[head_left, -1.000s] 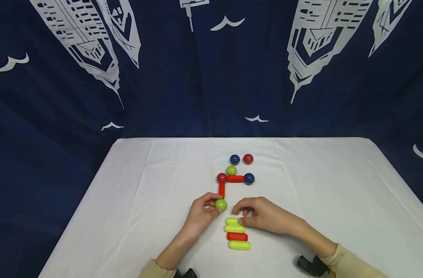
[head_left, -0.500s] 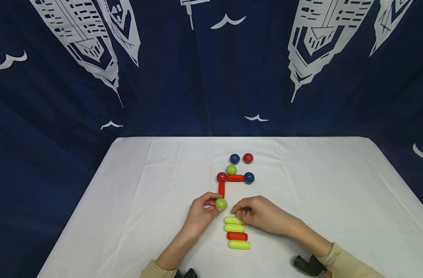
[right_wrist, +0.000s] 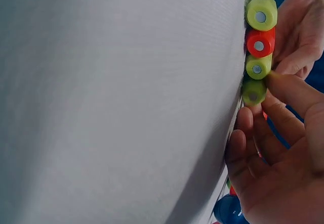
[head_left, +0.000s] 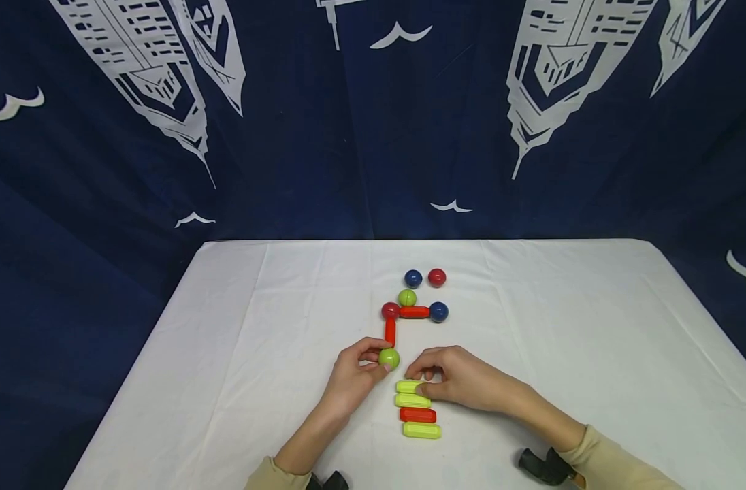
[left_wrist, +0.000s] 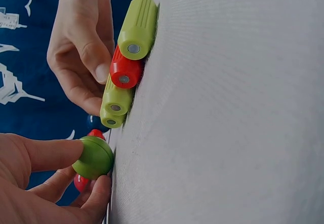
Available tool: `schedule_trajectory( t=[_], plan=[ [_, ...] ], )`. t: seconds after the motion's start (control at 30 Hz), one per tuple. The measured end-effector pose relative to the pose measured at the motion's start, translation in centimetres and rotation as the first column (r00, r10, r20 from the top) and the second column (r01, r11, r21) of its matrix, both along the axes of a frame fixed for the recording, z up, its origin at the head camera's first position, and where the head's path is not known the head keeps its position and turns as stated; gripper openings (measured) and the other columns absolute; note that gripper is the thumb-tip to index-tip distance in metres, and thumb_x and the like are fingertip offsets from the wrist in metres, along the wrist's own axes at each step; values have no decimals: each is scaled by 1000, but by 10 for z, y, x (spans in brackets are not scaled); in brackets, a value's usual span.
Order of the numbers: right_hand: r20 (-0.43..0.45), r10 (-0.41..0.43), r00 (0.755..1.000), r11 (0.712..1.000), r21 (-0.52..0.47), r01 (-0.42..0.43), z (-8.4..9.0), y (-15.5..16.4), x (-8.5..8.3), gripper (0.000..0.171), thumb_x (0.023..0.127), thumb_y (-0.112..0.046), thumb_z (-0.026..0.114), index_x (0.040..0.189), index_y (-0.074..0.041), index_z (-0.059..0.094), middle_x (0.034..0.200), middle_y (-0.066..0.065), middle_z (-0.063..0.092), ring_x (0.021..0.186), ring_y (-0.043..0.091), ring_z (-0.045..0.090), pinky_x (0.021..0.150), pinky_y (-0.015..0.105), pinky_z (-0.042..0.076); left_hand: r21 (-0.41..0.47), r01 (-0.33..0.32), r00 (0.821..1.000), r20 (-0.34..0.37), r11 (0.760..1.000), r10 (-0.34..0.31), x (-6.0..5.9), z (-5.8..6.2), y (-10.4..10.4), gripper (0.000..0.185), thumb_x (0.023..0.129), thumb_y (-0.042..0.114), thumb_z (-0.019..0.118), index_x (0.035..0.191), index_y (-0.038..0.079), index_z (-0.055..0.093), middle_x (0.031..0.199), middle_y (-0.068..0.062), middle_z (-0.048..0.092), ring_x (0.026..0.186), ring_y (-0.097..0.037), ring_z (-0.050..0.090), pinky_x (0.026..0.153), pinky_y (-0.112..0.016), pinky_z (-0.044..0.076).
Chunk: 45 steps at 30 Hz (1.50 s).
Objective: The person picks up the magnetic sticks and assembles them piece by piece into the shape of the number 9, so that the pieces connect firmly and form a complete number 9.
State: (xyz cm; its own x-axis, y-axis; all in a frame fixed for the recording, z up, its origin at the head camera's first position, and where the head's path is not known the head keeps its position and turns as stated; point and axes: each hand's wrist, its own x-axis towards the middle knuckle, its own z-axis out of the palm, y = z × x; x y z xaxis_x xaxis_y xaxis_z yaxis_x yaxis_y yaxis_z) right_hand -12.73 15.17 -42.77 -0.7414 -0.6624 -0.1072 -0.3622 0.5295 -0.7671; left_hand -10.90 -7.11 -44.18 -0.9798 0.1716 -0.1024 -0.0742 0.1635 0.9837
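Note:
My left hand pinches a green ball between thumb and fingers. That ball sits at the near end of a red magnetic rod, whose far end meets a red ball. A second red rod runs right from there to a blue ball. My right hand pinches the farthest yellow-green magnetic rod of a stacked row, thumb on its near side. Its right end is hidden by the thumb in the head view. Metal discs show on the rod ends in both wrist views.
Behind the red rod lie a loose green ball, a blue ball and a red ball. Nearer me in the row are a yellow-green rod, a red rod and another yellow-green rod. A white cloth covers the table.
My right thumb and fingers have shifted slightly about the farthest yellow-green rod. My left hand keeps its pinch on the green ball, and the joined pieces keep their arrangement.

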Motion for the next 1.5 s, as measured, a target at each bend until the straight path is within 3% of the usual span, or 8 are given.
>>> schedule_trajectory(
  t=[0.13,0.37,0.5,0.7,1.0,1.2,1.33,1.5],
  plan=[
    [-64,-18,998,1000,19,20,1,1,-1,19,88,-12,72,106,-19,73,91,-13,65,80,7,56,72,25,49,8,-3,1000,7,1000,3,-1,-1,0,28,87,-3,68,115,1,66,97,-10,61,91,-21,56,73,-21,49],
    [-107,-82,991,996,-34,78,5,4,-8,20,89,-6,68,107,-16,72,91,-12,64,77,9,57,69,24,50,4,-7,1000,19,1000,7,6,21,2,27,87,-9,64,113,-6,64,98,-17,61,90,-26,57,71,-19,49],
    [-119,-92,989,996,-31,89,4,3,-11,21,90,-7,68,109,-15,72,96,-12,65,80,9,57,71,25,50,8,-8,1000,22,1000,7,-1,0,0,28,87,-5,66,115,-1,66,98,-12,62,91,-22,57,71,-20,49],
    [-133,-99,986,995,-37,95,3,2,-13,22,91,-7,67,111,-15,72,101,-11,66,84,9,57,76,26,50,4,-12,1000,8,1000,12,-1,-2,1,29,87,-4,68,115,1,66,98,-10,62,91,-21,56,71,-20,49],
    [-184,-137,973,991,-33,133,8,5,-6,26,89,-6,70,114,-15,70,102,-9,65,87,9,56,78,30,51,-14,-2,1000,0,1000,2,10,33,3,26,87,-10,63,113,-9,63,97,-21,59,89,-27,55,69,-19,48],
    [-242,-159,957,987,-75,145,14,7,10,23,89,-7,70,109,-18,71,99,-11,64,85,5,57,77,29,52,-18,-7,1000,-7,1000,7,4,12,2,27,87,-8,64,114,-4,65,96,-15,60,88,-24,56,68,-20,48],
    [-169,-89,981,995,-67,79,14,5,19,21,91,-7,68,109,-17,71,96,-13,63,83,5,57,75,26,51,-18,-6,1000,-21,1000,5,0,-1,1,28,86,-6,66,114,-1,66,95,-12,61,88,-21,56,69,-21,49],
    [-57,-30,998,999,-38,28,10,-2,25,19,92,-11,67,110,-16,70,96,-14,64,83,4,57,75,25,50,-12,-6,1000,-7,1000,6,1,-1,1,28,87,-3,68,114,2,66,95,-10,61,89,-20,56,71,-21,49]
  ],
)
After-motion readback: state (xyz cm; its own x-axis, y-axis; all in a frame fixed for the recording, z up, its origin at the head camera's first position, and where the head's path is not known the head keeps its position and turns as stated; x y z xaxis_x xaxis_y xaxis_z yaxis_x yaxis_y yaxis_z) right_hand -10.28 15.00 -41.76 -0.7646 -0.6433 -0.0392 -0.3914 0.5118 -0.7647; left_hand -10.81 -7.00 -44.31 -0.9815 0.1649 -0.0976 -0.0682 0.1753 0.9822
